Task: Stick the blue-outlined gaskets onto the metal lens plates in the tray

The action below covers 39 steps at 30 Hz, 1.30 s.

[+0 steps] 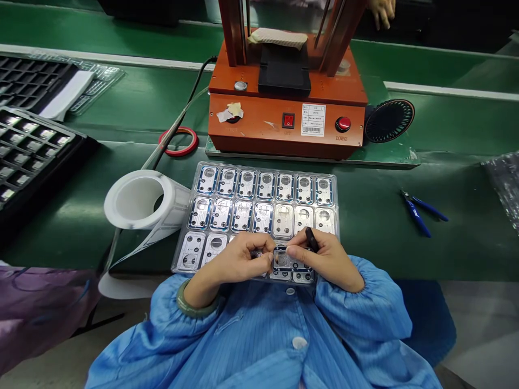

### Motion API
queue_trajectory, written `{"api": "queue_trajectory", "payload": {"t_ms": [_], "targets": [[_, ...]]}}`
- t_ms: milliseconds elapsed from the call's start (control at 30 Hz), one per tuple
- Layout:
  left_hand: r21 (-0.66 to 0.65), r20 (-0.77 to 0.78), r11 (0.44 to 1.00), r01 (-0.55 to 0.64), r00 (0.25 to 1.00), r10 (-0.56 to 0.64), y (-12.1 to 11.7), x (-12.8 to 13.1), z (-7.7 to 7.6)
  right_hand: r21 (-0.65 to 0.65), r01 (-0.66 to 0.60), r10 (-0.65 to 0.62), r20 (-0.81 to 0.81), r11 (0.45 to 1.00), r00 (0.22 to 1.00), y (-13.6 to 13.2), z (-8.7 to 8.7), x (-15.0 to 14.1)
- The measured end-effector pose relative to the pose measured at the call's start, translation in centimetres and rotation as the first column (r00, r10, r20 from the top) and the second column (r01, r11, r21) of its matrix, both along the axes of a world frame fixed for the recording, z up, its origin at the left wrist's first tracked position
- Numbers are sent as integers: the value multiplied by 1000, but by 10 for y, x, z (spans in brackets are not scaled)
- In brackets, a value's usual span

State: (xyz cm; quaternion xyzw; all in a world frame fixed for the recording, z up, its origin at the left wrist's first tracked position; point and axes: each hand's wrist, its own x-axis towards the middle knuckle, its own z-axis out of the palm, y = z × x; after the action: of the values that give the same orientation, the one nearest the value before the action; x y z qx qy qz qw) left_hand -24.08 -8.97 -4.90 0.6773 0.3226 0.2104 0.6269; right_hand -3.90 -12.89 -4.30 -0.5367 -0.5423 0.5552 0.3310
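Note:
Above the near edge of a clear plastic tray [337, 202], both my hands hold one small silver rectangular plate with a dark blue border [284, 262]. My left hand [239, 259] is closed, its thumb and finger pinching the plate's left end. On the right side, my right hand [332, 259] is closed too, thumb on the plate's upper face. A short black stick-like tool [311, 239] juts up between its fingers; its lower end is hidden. Rows of similar plates lie in the tray, some edged in blue and others plain silver.
A roll of white backing film [133, 200] stands left of the tray. Behind are an orange press machine [284, 119] and a red tape ring [178, 141]. Blue-handled cutters [421, 210] lie right; a black tray of parts [32, 146] sits left. Another person's hand [382, 11] shows at the back.

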Motion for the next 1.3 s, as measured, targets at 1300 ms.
{"api": "queue_trajectory", "payload": {"t_ms": [1300], "targets": [[-59, 79, 896, -441, 892, 445, -6, 13, -15, 182, -2, 0, 12, 983, 1000, -6, -5, -1]]}}
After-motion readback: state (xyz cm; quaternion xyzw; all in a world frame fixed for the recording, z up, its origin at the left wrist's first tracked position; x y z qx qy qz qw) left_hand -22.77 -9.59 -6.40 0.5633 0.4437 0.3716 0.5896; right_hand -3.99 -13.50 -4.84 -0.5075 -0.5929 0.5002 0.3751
